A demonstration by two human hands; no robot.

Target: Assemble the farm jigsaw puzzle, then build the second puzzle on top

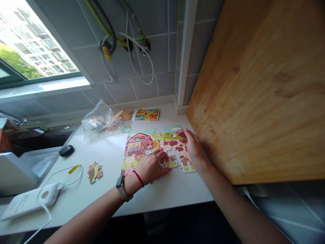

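Observation:
A farm jigsaw puzzle point(139, 144) with a red barn and a brown-patched cow lies partly joined on the white table. My left hand point(151, 165), with a watch and red cord at the wrist, covers its lower middle. Thumb and fingers there close around a puzzle piece point(173, 163) beside a gap under the cow. Along the puzzle's right edge rests my right hand point(193, 145), its fingers reaching over the border by the sheep and apart. Part of the puzzle's lower edge is hidden beneath my left hand.
Loose pieces point(95, 172) lie to the left, near a white power bank point(33, 200) with a cable and a black mouse point(66, 150). A clear plastic bag point(98, 118) of pieces and a picture card point(146, 115) sit behind. A wooden panel point(254, 95) stands close on the right.

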